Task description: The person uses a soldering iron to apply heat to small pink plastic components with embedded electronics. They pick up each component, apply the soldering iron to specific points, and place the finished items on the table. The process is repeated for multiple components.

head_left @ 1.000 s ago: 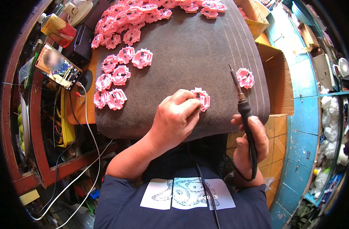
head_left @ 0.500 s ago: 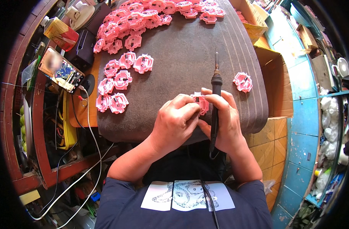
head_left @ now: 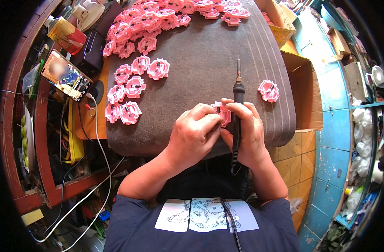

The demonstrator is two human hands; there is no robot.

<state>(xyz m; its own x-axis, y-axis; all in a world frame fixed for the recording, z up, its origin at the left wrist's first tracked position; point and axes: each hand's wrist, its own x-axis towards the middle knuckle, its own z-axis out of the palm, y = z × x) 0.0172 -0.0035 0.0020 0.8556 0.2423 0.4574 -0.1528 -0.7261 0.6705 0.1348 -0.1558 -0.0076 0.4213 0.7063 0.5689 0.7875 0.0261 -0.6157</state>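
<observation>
Both my hands meet near the front edge of the dark table mat, around a pink plastic part [head_left: 224, 114]. My left hand [head_left: 196, 128] is closed, its fingertips pinching at the left side of that part. A black-handled soldering iron [head_left: 238, 126] lies in my right hand [head_left: 251, 130], its metal tip pointing away from me and clear of the part. The right index finger and thumb also reach the part's right side. One more pink part [head_left: 268, 91] rests alone to the right. Fingers hide much of the held part.
Several pink parts [head_left: 158, 69] lie at the left of the mat [head_left: 196, 63], and a large heap [head_left: 150, 19] covers its far end. Cardboard boxes [head_left: 303, 92] stand along the right. At the left are a phone [head_left: 67, 75] on a stand, a bottle [head_left: 67, 35] and a white cable [head_left: 110, 168].
Hardly anything differs. The view has shifted very slightly, and both hands keep their hold on the pink part and the soldering iron.
</observation>
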